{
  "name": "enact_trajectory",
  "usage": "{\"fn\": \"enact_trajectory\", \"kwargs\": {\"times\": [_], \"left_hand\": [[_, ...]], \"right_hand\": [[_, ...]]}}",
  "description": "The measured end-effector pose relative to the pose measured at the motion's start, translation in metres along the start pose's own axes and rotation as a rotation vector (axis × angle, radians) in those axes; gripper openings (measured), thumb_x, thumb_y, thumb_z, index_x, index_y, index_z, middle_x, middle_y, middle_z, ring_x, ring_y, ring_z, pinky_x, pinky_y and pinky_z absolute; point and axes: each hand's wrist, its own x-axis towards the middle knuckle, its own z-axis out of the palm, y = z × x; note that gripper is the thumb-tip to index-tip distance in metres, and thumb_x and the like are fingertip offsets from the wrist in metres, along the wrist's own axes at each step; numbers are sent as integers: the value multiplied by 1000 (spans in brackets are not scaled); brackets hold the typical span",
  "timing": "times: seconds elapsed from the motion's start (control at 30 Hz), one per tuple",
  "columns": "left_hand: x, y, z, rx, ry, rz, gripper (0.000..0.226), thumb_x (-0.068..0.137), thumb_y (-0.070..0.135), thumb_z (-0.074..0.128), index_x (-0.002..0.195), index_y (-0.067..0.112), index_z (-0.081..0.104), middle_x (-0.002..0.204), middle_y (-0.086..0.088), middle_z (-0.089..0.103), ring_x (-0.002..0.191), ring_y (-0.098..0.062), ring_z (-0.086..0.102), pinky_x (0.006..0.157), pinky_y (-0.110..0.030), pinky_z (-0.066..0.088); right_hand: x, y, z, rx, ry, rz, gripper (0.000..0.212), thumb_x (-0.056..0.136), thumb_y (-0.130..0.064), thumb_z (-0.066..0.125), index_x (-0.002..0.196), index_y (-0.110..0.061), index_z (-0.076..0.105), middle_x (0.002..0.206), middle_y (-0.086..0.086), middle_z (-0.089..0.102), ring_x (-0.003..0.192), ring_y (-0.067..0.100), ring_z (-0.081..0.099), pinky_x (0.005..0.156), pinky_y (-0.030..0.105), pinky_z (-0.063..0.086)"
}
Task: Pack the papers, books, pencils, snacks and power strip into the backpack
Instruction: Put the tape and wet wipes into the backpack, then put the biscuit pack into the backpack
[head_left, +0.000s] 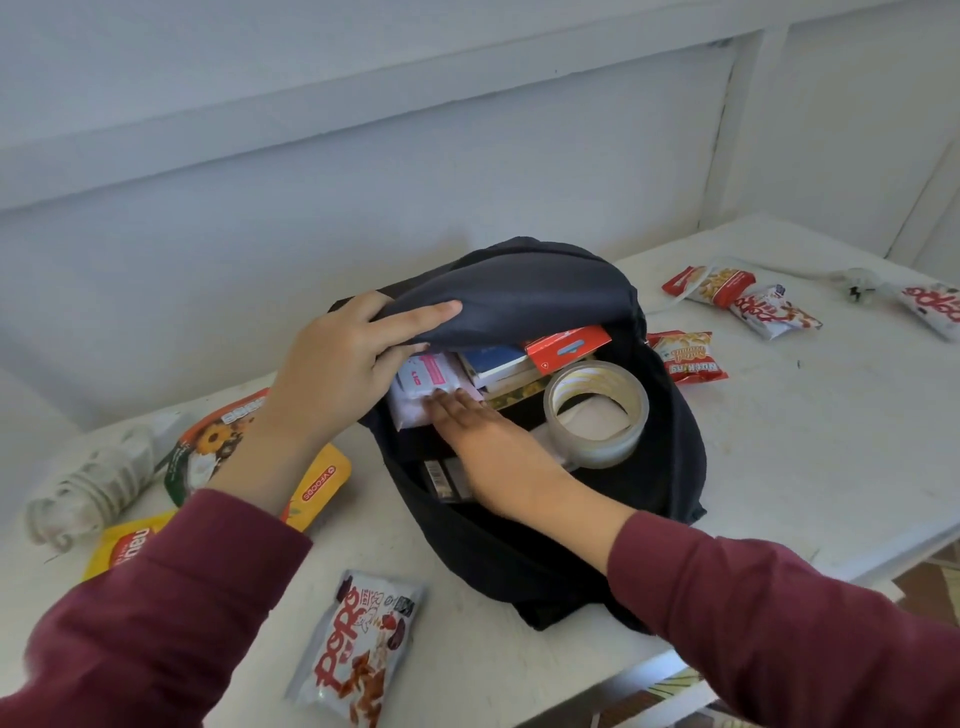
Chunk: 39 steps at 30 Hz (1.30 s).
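A black backpack (670, 457) lies open on the white table (805, 441). My left hand (337, 364) grips its top flap (519, 296) and holds it up. My right hand (493, 447) reaches inside, fingers flat and spread on a pink-and-white packet (423, 374). Beside the packet sit books (496, 364), a red box (566, 345) and a roll of clear tape (597, 415). Snack bags lie outside the backpack: a white Pops bag (358, 649) near the front edge, a yellow bag (122, 545) and a sunflower bag (208, 447) on the left.
A coiled white power strip (93, 483) lies at the far left. More snack bags (727, 296) and a red peanut bag (688, 356) lie right of the backpack, with a white plug and cord (857, 283) behind them. A pale wall runs behind the table.
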Motion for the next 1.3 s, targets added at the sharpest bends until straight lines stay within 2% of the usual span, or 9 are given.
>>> {"fn": "enact_trajectory", "kwargs": {"times": [0.2, 0.33, 0.57, 0.73, 0.83, 0.97, 1.1, 1.2, 1.3], "left_hand": [[-2, -2, 3, 5, 3, 1, 52, 84, 6, 57, 127, 34, 54, 84, -8, 57, 69, -25, 53, 53, -31, 42], [-3, -3, 3, 3, -9, -16, 53, 84, 6, 58, 127, 36, 53, 87, -7, 58, 71, -25, 53, 55, -29, 41], [-5, 2, 1, -2, -21, -42, 48, 87, 10, 53, 129, 34, 53, 92, -8, 60, 75, -23, 56, 59, -29, 44], [-7, 6, 3, 22, -24, -75, 50, 86, 7, 58, 128, 35, 53, 91, -6, 59, 73, -22, 53, 58, -26, 38], [-10, 10, 3, 42, -32, -93, 51, 87, 8, 60, 129, 35, 53, 93, -6, 59, 76, -21, 54, 59, -25, 40], [-16, 20, 4, 21, -43, -133, 45, 89, 20, 53, 131, 36, 49, 99, -4, 59, 82, -21, 56, 62, -27, 44], [-34, 39, 5, -1, -70, -228, 57, 88, 20, 61, 140, 31, 40, 113, -5, 60, 98, -24, 58, 74, -30, 48], [-53, 54, 5, 15, -70, -307, 60, 80, 25, 68, 135, 17, 48, 113, -10, 66, 103, -28, 59, 85, -33, 42], [-75, 65, 8, 38, -81, -372, 53, 76, 30, 67, 125, 13, 58, 111, -8, 68, 106, -28, 60, 92, -39, 40]], "right_hand": [[22, 2, -4, 70, -87, 58, 75, 90, 2, 36, 150, -17, -4, 159, 4, -5, 145, 19, -4, 114, 29, 6], [6, -5, 4, 113, -34, 41, 72, 92, -13, 40, 151, -18, 0, 159, 8, -2, 146, 23, -1, 116, 31, 2], [12, 1, 5, 122, -122, 61, 59, 99, -46, 22, 149, -30, -6, 157, 2, -13, 145, 23, -9, 117, 36, -4], [20, 7, 7, 128, -146, 55, 57, 100, -47, 18, 149, -32, -5, 157, -1, -14, 145, 23, -9, 116, 36, -3], [11, 10, 5, 148, -154, 24, 56, 101, -44, 19, 150, -28, -2, 158, 1, -9, 145, 20, -8, 116, 34, -3], [-18, 14, -1, 218, -215, 3, 54, 102, -40, 20, 151, -25, 2, 159, 5, 3, 146, 19, 2, 116, 35, 3], [-53, 13, -13, 271, -275, -6, 55, 102, -37, 25, 151, -23, 5, 158, 5, 10, 145, 18, 7, 116, 33, 4], [-77, 7, -20, 245, -300, -7, 55, 102, -36, 28, 151, -20, 10, 157, 4, 15, 144, 16, 11, 115, 31, 7], [-94, -3, -22, 221, -199, -64, 50, 101, -30, 34, 147, -14, 25, 152, 4, 30, 139, 18, 25, 112, 29, 18]]}}
